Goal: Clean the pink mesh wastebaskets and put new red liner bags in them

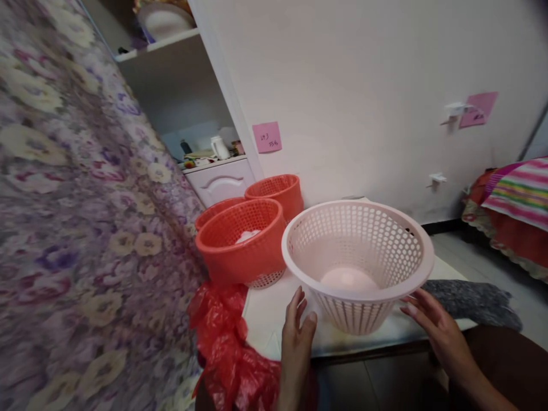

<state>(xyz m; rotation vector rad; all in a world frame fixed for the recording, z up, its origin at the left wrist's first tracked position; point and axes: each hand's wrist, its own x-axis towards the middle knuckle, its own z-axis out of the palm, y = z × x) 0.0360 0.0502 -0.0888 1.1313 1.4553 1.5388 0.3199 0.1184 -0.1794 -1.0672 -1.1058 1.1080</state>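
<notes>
A pale pink laundry basket (351,291) with a perforated wall stands upright on the low table, and nothing shows inside it. My left hand (298,334) is held just in front of the basket's near left side, fingers raised and apart, holding nothing. On the opposite side, my right hand (436,325) has its fingers stretched toward the wall beneath the rim. Whether those fingertips touch the plastic I cannot tell. Left of the pink basket stands a red basket (240,257) with a small pale item (247,236) in it.
Two more red baskets, one at the back (278,191), stand by the wall. A crumpled red plastic bag (231,348) hangs at the cream-topped table's (261,325) left corner. Dark grey cloth (471,299) lies at right; a floral curtain (107,228) fills the left.
</notes>
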